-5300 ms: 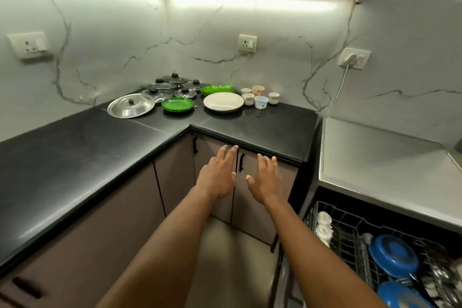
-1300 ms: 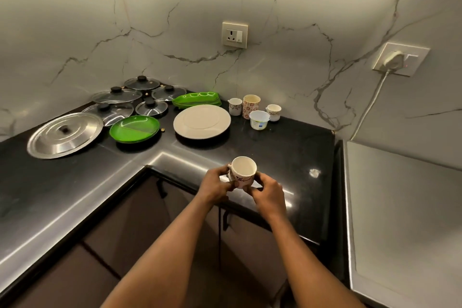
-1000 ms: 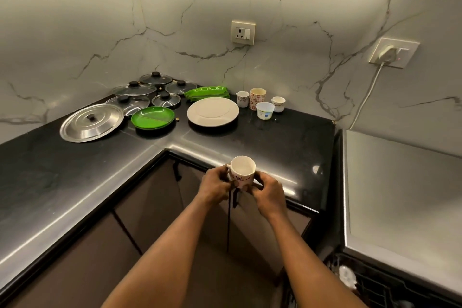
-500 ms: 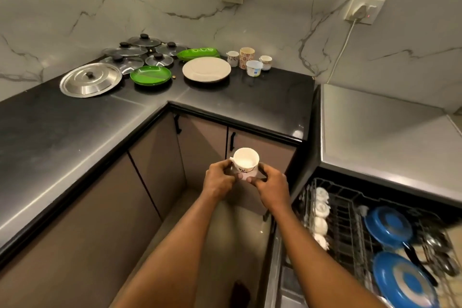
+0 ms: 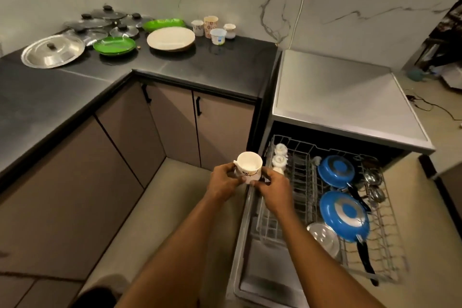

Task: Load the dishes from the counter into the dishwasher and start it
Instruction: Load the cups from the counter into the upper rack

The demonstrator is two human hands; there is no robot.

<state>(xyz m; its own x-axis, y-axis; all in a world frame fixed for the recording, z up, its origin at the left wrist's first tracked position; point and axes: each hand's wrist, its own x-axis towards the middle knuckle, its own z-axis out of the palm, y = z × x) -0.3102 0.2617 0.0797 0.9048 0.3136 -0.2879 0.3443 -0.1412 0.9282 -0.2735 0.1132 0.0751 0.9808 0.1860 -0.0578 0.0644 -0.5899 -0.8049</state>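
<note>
Corner kitchen, black bench (image 5: 225, 67), open dishwasher rack (image 5: 301, 177). Cup (image 5: 248, 166) upright, mouth up, gripped by left fingers (image 5: 230, 171) and right fingers (image 5: 268, 177) together; rack's free slots lie at 3 o'clock, right fingers nearer.

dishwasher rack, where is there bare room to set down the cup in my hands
Free for the cup: the strip of bare rack between the white cups on its left edge and the blue pans; also the near-left corner beside the steel lid. Crowded: the right side, with pans and ladles.
</note>
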